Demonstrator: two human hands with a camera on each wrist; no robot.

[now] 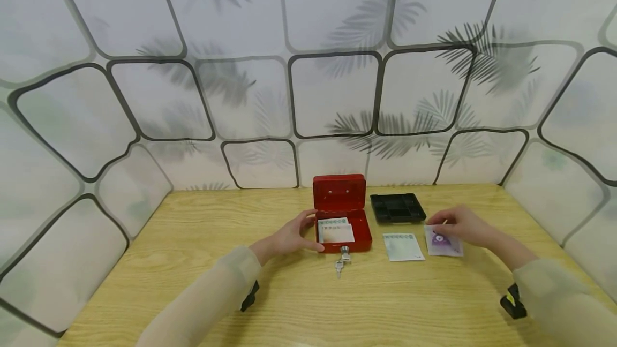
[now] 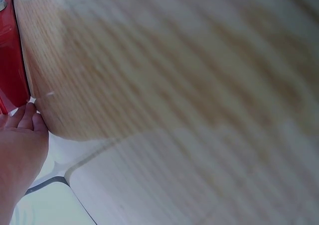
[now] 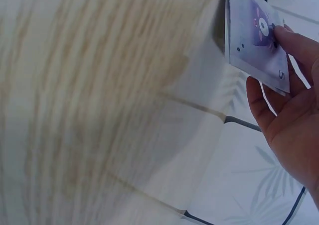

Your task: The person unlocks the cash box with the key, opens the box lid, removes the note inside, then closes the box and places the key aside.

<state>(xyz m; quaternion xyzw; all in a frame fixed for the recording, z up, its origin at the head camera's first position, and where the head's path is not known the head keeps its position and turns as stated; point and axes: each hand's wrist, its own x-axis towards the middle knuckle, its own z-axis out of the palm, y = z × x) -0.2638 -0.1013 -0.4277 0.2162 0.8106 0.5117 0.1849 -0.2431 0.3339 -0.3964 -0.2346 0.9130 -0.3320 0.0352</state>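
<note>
A red cash box stands on the table with its lid raised, and pale printed paper notes lie inside. My left hand rests against the box's left side, thumb at the front corner and fingers farther back. In the left wrist view those fingertips meet the red wall at its lower end. My right hand pinches a small stack of purple printed notes between thumb and fingers. A one-eyed purple figure and a "5" show on the top note. Left of it, a greenish note lies flat.
A black compartment tray lies behind the notes, right of the raised lid. Keys hang from the lock at the box's front, down onto the wooden table. Patterned white walls enclose the back and both sides.
</note>
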